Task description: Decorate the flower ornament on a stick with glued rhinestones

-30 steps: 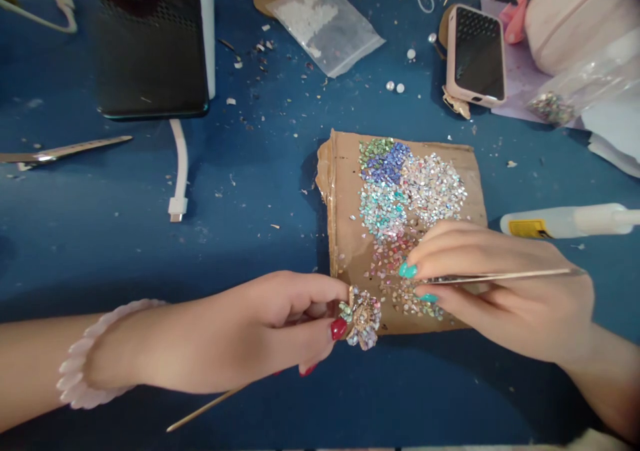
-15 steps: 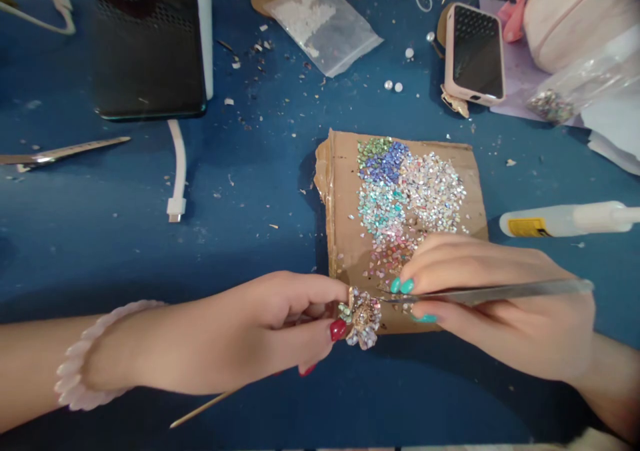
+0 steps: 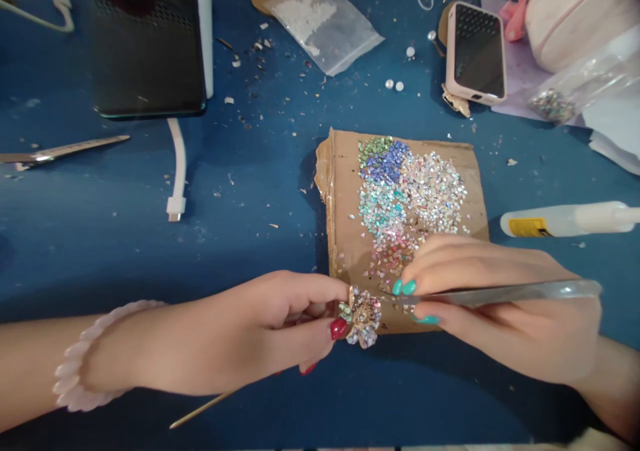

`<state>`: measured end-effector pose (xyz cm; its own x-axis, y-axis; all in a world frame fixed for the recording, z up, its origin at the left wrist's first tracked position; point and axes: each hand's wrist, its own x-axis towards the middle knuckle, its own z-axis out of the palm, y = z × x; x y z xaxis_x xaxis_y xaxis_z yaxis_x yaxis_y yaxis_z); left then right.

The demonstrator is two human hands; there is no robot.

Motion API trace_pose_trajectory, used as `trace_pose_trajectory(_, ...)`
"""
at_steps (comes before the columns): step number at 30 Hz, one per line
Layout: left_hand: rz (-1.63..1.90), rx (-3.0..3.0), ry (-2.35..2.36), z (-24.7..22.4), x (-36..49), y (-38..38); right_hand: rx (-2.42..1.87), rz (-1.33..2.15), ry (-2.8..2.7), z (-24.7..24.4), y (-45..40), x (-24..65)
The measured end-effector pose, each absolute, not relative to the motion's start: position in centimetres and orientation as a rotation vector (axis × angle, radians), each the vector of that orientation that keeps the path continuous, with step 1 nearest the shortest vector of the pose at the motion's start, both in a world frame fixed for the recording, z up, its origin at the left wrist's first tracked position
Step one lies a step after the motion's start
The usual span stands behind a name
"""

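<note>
Between the thumb and fingers of my left hand (image 3: 270, 334) is a small flower-shaped ornament (image 3: 364, 319), its petals set with pale and pinkish shiny chips around a gold-coloured centre. My right hand (image 3: 520, 324) pinches metal tweezers (image 3: 480, 294), their tips pointing left at the flower's right edge. Whether the tips touch it or grip a chip is too small to tell. Under both hands lies a piece of cardboard (image 3: 347, 244) bearing piles of green, blue, turquoise, pink and silvery-white chips (image 3: 435, 191). A thin wooden stick (image 3: 200, 411) juts out from beneath my left hand.
A glue bottle (image 3: 550, 221) lies right of the cardboard. Behind are a pink-cased phone (image 3: 477, 51), a plastic bag of white bits (image 3: 320, 24) and loose pearls (image 3: 389, 85). At left are a black device (image 3: 150, 51), a white cable (image 3: 177, 164) and a pointed metal tool (image 3: 75, 149).
My right hand and the tweezers have shifted very slightly to the right. My left hand and the ornament stay almost still.
</note>
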<state>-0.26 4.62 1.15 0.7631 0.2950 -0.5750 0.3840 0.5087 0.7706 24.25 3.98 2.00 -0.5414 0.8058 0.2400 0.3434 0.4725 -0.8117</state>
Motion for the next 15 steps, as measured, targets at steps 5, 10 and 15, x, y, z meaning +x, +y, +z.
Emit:
trace_pose_trajectory(5, -0.061, 1.073, 0.737, 1.23, -0.29, 4.66, -0.967, 0.932, -2.158, 2.1, 4.11, 24.32)
trace_pose_trajectory(10, -0.056, 1.072, 0.735, 1.16, -0.37, 4.66, -0.946, 0.974, -2.133, 2.28, 4.02, 24.17)
trace_pose_trajectory(15, -0.067, 1.082, 0.754, 1.19, -0.35, 4.66, -0.946, 1.0, -2.108, 2.18, 3.74, 24.16)
